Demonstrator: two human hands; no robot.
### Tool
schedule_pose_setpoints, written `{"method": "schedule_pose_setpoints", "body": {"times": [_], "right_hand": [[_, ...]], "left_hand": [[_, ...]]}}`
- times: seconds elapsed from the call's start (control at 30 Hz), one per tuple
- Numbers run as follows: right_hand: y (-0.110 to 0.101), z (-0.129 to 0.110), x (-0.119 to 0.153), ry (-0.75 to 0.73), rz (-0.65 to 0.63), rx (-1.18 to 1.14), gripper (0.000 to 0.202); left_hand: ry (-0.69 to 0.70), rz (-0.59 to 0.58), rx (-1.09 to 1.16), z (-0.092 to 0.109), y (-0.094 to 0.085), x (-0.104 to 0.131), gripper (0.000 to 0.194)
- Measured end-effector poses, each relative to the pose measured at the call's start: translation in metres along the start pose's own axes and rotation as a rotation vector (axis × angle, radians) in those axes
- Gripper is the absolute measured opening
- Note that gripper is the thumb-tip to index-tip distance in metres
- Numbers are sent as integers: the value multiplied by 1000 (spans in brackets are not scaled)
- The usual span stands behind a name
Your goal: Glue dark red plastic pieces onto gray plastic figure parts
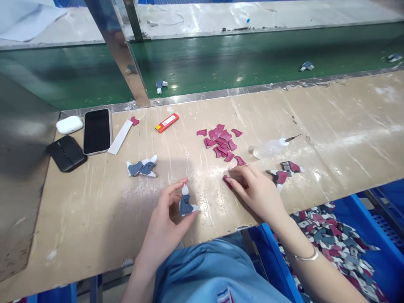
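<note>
My left hand [167, 219] is closed on a small blue-grey and white plastic part [185, 204], its white tip pointing up, just above the table. My right hand [252, 189] pinches a small maroon piece [226, 181] at the tabletop. Beyond the right fingers lies a loose pile of maroon pieces [222, 143]. Two parts with maroon pieces on them [280, 177] rest just right of my right hand. To the left of my left hand, blue-grey and white parts [142, 167] lie close together.
A translucent bottle with a needle tip [270, 148] lies right of the pile. A phone [97, 131], white case [69, 124], black case [66, 153] and red packet [167, 123] are at left. Behind runs a green conveyor belt [221, 63]. A blue bin [375, 235] of parts stands below right.
</note>
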State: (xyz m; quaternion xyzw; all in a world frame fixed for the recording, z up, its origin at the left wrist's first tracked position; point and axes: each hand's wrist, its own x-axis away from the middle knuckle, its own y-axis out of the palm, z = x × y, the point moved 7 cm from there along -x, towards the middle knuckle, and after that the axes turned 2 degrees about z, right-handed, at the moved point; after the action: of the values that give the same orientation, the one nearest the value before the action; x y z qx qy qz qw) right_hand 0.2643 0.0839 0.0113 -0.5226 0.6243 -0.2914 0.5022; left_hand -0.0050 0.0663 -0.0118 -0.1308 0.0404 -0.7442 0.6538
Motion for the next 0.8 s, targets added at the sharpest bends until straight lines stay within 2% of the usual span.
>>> {"method": "schedule_pose_setpoints", "body": {"times": [0.1,0.2,0.3,0.43,0.53,0.63,0.7,0.8], "right_hand": [[-14,-9,6,-168,29,-59,34],[-16,-18,11,-410,-100,-137,31],[-15,-20,11,-517,-136,-103,32],[-9,-28,6,-642,-87,8,25],[-15,-41,5,-675,33,-32,20],[-32,-59,13,-617,112,-202,41],[-39,-74,22,-608,51,-327,47],[-38,-95,31,-649,-72,-453,44]], "left_hand": [[-2,-18,0,1,1,1,54],[-18,-19,-8,0,1,3,56],[-28,-27,-6,0,5,3,58],[-46,-79,10,8,16,0,62],[-84,-101,25,16,22,-1,62],[-101,-99,28,20,24,0,62],[-85,-100,32,21,26,2,62],[-37,-95,37,23,27,5,63]]}}
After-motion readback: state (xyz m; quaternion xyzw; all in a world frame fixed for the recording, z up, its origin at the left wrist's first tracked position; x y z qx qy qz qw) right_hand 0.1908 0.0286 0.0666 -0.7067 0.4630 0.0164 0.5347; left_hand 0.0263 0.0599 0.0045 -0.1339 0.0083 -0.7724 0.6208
